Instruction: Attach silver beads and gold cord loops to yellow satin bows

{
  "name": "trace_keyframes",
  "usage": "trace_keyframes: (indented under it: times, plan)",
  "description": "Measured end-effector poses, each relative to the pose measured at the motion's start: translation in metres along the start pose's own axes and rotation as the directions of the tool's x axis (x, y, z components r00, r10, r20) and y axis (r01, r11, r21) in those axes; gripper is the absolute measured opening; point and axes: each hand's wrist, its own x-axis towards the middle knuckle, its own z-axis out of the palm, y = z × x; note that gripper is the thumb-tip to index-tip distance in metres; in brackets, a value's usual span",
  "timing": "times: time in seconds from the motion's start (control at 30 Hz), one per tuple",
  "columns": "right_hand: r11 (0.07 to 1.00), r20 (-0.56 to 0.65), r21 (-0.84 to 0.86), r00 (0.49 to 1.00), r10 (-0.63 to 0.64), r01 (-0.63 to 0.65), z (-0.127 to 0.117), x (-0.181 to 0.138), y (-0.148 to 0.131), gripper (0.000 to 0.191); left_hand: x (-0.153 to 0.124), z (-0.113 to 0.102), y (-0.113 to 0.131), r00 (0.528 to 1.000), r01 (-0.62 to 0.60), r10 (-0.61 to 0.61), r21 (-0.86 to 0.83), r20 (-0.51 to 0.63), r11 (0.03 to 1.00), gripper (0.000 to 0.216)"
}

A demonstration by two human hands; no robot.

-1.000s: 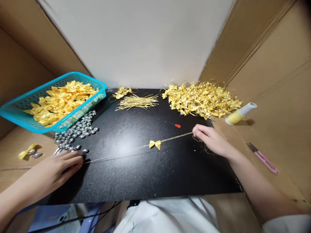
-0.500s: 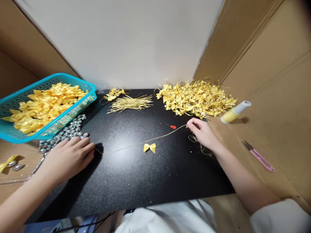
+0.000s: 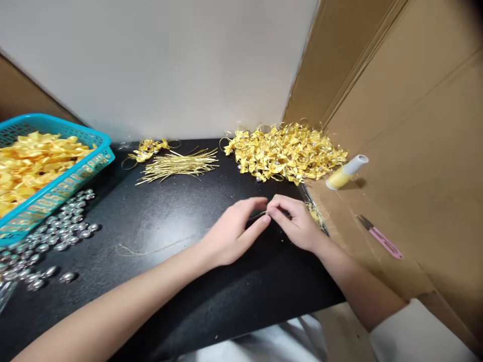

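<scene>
My right hand point(image 3: 296, 221) is closed in a pinch over the right part of the black tabletop, holding the end of a thin gold thread point(image 3: 158, 250). Right beside it is my left hand point(image 3: 236, 231), thumb and forefinger apart around the short stretch of thread near the pinch. From under my left hand the thread trails leftward across the table and finishes in a loose loop. The small yellow bow and the red piece seen earlier are hidden, apparently behind my left hand.
A blue basket point(image 3: 56, 193) of yellow bows stands left, with silver beads point(image 3: 62, 226) before it. Gold twist ties point(image 3: 179, 165) and a heap of beaded bows point(image 3: 283, 153) lie at the back. Right are a thread spool point(image 3: 347, 172) and pink-handled snips point(image 3: 381, 239).
My left hand has moved from the beads at the left across to my right hand. The thread's left end now lies free on the table. The view has shifted rightward.
</scene>
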Motion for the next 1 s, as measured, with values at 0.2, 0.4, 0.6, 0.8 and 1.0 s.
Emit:
trace_keyframes:
  times: [0.2, 0.4, 0.6, 0.8, 1.0]
  plan:
    - [0.999, -0.021, -0.042, 1.000, 0.005, -0.006, 0.002, -0.001, 0.005, 0.021, 0.022, 0.022, -0.020, 0.986, 0.165, -0.138, -0.431, 0.094, 0.887, 0.048]
    - [0.986, -0.143, 0.081, 0.978, 0.155, -0.144, -0.002, -0.005, 0.014, 0.023, 0.011, 0.025, -0.036, 0.981, 0.172, -0.178, -0.759, 0.075, 0.628, 0.050]
    - [0.978, -0.291, 0.152, 0.939, 0.183, -0.143, -0.006, -0.008, 0.019, 0.016, 0.011, 0.029, -0.034, 0.964, 0.219, -0.234, -0.872, 0.125, 0.438, 0.053]
    - [1.000, -0.072, 0.022, 0.997, 0.018, -0.017, 0.009, -0.009, 0.009, 0.020, 0.009, 0.031, -0.031, 0.952, 0.259, -0.263, -0.865, 0.154, 0.430, 0.052]
    - [1.000, -0.066, -0.021, 0.998, 0.001, -0.002, 0.017, -0.010, 0.013, 0.009, 0.010, 0.035, -0.032, 0.950, 0.273, -0.262, -0.855, 0.169, 0.441, 0.051]
